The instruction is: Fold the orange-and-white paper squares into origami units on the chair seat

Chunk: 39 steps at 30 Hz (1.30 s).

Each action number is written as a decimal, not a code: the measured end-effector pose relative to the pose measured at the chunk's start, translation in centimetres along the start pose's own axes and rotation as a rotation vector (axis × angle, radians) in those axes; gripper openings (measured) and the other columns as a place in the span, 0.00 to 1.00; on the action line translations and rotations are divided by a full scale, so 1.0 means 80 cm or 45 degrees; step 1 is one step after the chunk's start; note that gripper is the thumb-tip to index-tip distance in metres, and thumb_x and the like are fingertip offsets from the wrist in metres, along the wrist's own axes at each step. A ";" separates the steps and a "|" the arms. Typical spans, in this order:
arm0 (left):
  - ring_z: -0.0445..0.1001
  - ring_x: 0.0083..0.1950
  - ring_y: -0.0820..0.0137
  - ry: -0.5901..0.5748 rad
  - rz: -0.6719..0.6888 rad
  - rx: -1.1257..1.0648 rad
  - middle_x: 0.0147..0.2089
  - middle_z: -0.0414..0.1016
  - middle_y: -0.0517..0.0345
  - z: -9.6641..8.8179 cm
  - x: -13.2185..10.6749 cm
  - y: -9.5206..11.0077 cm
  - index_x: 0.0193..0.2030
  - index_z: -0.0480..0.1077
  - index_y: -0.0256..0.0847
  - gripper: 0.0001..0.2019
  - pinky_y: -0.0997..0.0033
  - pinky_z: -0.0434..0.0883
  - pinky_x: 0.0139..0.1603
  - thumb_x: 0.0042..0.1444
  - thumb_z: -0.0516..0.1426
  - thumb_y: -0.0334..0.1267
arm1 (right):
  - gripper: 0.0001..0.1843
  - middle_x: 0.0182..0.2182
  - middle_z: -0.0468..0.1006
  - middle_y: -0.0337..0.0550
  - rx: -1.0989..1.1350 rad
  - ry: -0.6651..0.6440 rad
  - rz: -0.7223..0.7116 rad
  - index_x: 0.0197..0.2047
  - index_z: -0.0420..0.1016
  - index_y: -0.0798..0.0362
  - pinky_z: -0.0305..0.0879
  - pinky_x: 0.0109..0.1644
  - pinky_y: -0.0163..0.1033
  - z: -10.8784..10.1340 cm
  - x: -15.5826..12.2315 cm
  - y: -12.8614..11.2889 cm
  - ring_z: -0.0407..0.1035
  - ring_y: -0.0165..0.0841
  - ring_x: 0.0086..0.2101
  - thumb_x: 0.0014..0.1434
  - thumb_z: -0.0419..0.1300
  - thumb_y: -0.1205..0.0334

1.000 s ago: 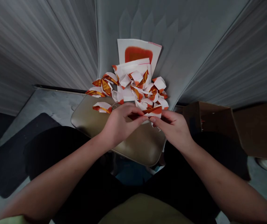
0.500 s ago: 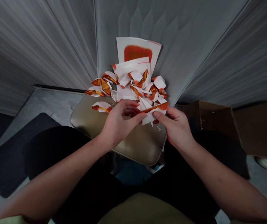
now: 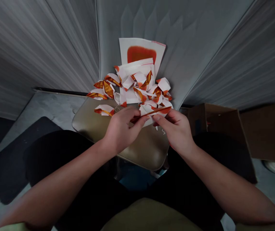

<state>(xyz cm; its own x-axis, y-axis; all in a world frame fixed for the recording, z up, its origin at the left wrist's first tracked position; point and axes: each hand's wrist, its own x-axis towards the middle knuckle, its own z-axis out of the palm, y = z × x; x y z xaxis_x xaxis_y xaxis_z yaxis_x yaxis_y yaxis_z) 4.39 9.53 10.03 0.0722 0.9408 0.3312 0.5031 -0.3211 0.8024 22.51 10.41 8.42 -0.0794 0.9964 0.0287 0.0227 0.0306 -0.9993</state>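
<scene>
Between my two hands is a partly folded sheet of paper [image 3: 160, 112], white with an orange-gold strip along its upper fold. My left hand [image 3: 124, 125] pinches its left end between thumb and fingers. At its right end my right hand [image 3: 176, 126] grips it, thumb on the near face. Just beyond lie several folded paper ingots [image 3: 139, 78], white outside with gold and orange insides. One more ingot [image 3: 104, 110] rests left of my left hand. Behind the heap is a stack of flat paper sheets [image 3: 124, 51], the top one bearing an orange-red square.
All of this lies on a padded, tan-and-grey seat [image 3: 137, 150] in front of my knees. Pleated grey curtains [image 3: 43, 41] hang on both sides. Open cardboard boxes [image 3: 221, 118] stand on the floor to the right. A dark mat [image 3: 14, 163] lies at the left.
The paper in my hands has been folded narrower, its strip now flatter. My right hand has shifted slightly left, and the left fingers have curled in more.
</scene>
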 end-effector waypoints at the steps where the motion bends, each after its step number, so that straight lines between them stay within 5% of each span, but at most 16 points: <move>1: 0.72 0.34 0.72 0.001 0.012 0.003 0.31 0.76 0.59 0.000 0.000 -0.001 0.31 0.74 0.40 0.08 0.73 0.68 0.35 0.61 0.60 0.38 | 0.11 0.27 0.79 0.35 -0.003 -0.007 -0.007 0.34 0.82 0.49 0.65 0.29 0.33 0.001 0.001 -0.001 0.69 0.27 0.27 0.57 0.71 0.51; 9: 0.70 0.31 0.73 -0.175 -0.133 -0.164 0.30 0.76 0.58 -0.002 0.002 0.000 0.32 0.73 0.39 0.12 0.74 0.67 0.31 0.61 0.60 0.45 | 0.09 0.36 0.84 0.36 -0.030 -0.015 -0.054 0.40 0.84 0.45 0.72 0.38 0.37 0.002 0.001 -0.002 0.74 0.31 0.34 0.58 0.71 0.51; 13: 0.62 0.26 0.75 -0.268 -0.251 -0.219 0.25 0.67 0.62 0.002 0.002 0.000 0.28 0.71 0.40 0.17 0.75 0.59 0.24 0.60 0.60 0.51 | 0.09 0.36 0.84 0.37 -0.036 0.007 -0.052 0.37 0.85 0.45 0.73 0.40 0.39 0.001 -0.002 0.000 0.76 0.33 0.37 0.57 0.71 0.50; 16: 0.59 0.25 0.75 -0.225 -0.287 -0.197 0.23 0.63 0.64 0.003 0.002 0.002 0.26 0.70 0.40 0.17 0.74 0.55 0.23 0.59 0.62 0.50 | 0.12 0.35 0.84 0.37 -0.064 0.014 -0.025 0.38 0.85 0.45 0.72 0.38 0.38 0.002 0.001 0.000 0.74 0.32 0.34 0.57 0.71 0.47; 20: 0.65 0.29 0.73 -0.144 -0.349 -0.256 0.27 0.70 0.61 -0.002 0.006 0.003 0.30 0.73 0.40 0.14 0.73 0.60 0.27 0.61 0.60 0.47 | 0.15 0.30 0.81 0.35 -0.009 -0.042 0.001 0.38 0.84 0.46 0.66 0.32 0.35 0.001 0.011 -0.003 0.70 0.29 0.29 0.57 0.70 0.44; 25: 0.58 0.26 0.74 -0.008 -0.310 -0.151 0.23 0.62 0.64 -0.007 0.010 -0.003 0.23 0.65 0.41 0.18 0.72 0.56 0.26 0.59 0.61 0.47 | 0.18 0.24 0.77 0.36 -0.162 -0.117 -0.063 0.27 0.82 0.48 0.64 0.33 0.36 -0.004 0.018 -0.007 0.68 0.29 0.28 0.60 0.68 0.44; 30: 0.59 0.27 0.74 -0.033 -0.288 -0.156 0.24 0.63 0.64 -0.006 0.009 -0.006 0.23 0.64 0.41 0.20 0.71 0.56 0.26 0.59 0.61 0.50 | 0.19 0.22 0.74 0.35 -0.237 -0.019 -0.155 0.23 0.79 0.48 0.63 0.33 0.36 -0.005 0.014 -0.011 0.67 0.29 0.27 0.61 0.67 0.47; 34: 0.61 0.28 0.74 -0.045 -0.312 -0.173 0.24 0.64 0.63 -0.006 0.009 -0.006 0.23 0.65 0.41 0.23 0.71 0.58 0.27 0.59 0.62 0.55 | 0.21 0.20 0.73 0.35 -0.188 -0.092 -0.081 0.25 0.78 0.50 0.58 0.26 0.35 0.003 0.011 -0.010 0.63 0.26 0.23 0.60 0.66 0.43; 39: 0.59 0.26 0.75 -0.055 -0.278 -0.212 0.23 0.63 0.64 -0.006 0.005 -0.002 0.23 0.66 0.41 0.20 0.72 0.57 0.25 0.61 0.62 0.50 | 0.22 0.20 0.76 0.38 -0.157 -0.077 -0.032 0.22 0.79 0.50 0.62 0.28 0.35 0.011 0.004 -0.006 0.67 0.28 0.24 0.58 0.67 0.43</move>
<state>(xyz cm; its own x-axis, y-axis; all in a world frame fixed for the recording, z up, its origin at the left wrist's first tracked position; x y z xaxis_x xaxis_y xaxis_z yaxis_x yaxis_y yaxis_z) 3.90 9.94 10.29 0.0162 0.9923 0.1224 0.3623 -0.1199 0.9243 21.61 10.66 8.89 -0.1413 0.9888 0.0482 0.1420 0.0685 -0.9875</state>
